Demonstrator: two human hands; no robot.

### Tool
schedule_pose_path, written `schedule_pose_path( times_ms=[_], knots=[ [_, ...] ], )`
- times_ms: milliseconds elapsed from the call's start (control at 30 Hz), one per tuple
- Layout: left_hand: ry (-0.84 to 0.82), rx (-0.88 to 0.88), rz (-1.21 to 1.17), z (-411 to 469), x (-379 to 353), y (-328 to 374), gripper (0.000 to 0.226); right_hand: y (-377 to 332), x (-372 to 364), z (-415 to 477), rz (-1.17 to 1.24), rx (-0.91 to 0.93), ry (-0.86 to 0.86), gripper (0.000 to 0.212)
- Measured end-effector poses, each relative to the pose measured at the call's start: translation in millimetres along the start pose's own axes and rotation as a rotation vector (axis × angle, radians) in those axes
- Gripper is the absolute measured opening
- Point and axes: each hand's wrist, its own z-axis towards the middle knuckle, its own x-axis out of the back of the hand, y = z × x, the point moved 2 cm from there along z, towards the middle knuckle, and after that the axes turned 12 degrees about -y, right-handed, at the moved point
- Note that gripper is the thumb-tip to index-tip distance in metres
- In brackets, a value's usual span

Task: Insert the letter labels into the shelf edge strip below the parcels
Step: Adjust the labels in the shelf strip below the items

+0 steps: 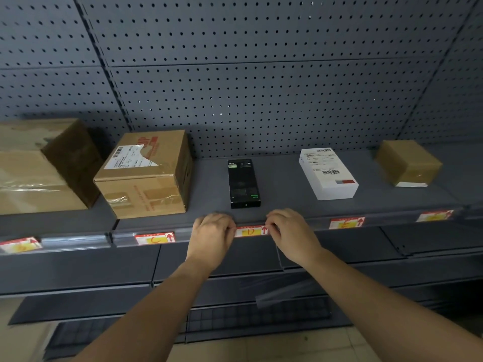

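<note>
A red, white and yellow label marked D (250,231) sits in the clear shelf edge strip (78,241), directly below a black box (243,183). My left hand (213,231) pinches its left end and my right hand (288,229) pinches its right end. Other labels are in the strip: one marked C (154,238) under a taped cardboard box (146,173), one marked E (346,222) below a white parcel (328,173), one at the far right (434,216) under a small brown parcel (408,163), and one at the far left (20,244).
A large cardboard box (39,165) stands at the far left of the grey shelf (285,189). Grey pegboard (248,74) forms the back wall. Lower grey shelves (78,270) and a black grid mat (248,317) lie beneath, above a pale tiled floor.
</note>
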Motion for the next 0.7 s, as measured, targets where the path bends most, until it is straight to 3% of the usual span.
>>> schedule_pose_path(
  times_ms=[700],
  knots=[
    [-0.018,0.025,-0.015,-1.4,4.4,2.8,0.014,-2.2,-2.5,-3.0,-0.016,-0.012,0.044,0.018]
  ],
)
